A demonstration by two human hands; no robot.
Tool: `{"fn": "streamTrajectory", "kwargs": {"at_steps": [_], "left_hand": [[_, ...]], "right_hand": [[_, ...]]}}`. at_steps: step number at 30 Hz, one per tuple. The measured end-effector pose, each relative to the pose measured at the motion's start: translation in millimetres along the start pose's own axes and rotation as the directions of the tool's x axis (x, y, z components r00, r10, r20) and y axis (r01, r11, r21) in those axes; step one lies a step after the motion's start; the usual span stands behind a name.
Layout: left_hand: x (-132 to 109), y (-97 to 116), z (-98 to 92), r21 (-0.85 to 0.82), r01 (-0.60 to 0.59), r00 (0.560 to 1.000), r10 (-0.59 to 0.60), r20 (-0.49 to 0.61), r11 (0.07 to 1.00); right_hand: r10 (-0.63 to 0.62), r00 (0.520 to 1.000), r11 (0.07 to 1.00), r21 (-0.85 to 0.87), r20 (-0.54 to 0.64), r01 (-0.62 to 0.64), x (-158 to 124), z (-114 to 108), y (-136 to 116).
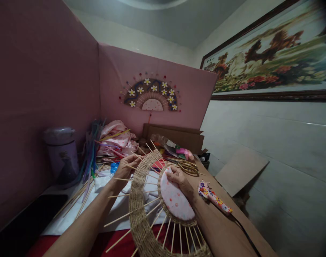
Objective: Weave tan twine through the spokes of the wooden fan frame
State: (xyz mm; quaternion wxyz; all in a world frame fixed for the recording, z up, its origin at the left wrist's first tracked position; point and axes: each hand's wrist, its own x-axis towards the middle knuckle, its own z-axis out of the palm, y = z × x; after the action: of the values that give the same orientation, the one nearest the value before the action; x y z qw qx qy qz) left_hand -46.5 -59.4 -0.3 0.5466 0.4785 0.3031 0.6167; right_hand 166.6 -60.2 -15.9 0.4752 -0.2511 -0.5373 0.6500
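Observation:
A half-round fan frame [141, 200] lies in front of me, with thin wooden sticks radiating from a pink dotted fabric centre [176, 200] and a woven jute band along its arc. My left hand [128, 165] is closed, pinching the jute weave and sticks at the far end of the band. My right hand [180, 180] rests curled over the upper edge of the pink centre, holding it.
A finished flowered fan [151, 94] hangs on the pink partition. Scissors [188, 167], a patterned glue gun [213, 197], a cardboard box [176, 135], pink cloth [117, 137], loose sticks [77, 200] and a lidded pot [61, 151] crowd the table. A framed picture [272, 53] hangs on the right wall.

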Motion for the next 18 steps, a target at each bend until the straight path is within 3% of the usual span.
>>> {"fn": "streamTrajectory", "kwargs": {"at_steps": [7,10,14,18], "left_hand": [[1,10,-9.3,-0.309,0.17,0.984,-0.18,-0.005,0.936],[0,16,-9.0,-0.348,0.235,0.971,-0.239,0.032,0.908],[-1,22,-9.6,-0.391,0.282,0.95,-0.311,-0.011,0.876],[1,24,-17.3,-0.294,0.244,0.96,-0.272,-0.059,0.924]], "right_hand": [[0.012,1.0,1.0,-0.015,0.014,-0.012,2,-4,6],[0.004,1.0,1.0,-0.019,0.019,-0.004,1,-2,4],[0.007,1.0,0.999,-0.042,0.018,-0.007,0,0,2],[0.024,1.0,0.998,-0.063,0.015,-0.023,0,0,2]]}}
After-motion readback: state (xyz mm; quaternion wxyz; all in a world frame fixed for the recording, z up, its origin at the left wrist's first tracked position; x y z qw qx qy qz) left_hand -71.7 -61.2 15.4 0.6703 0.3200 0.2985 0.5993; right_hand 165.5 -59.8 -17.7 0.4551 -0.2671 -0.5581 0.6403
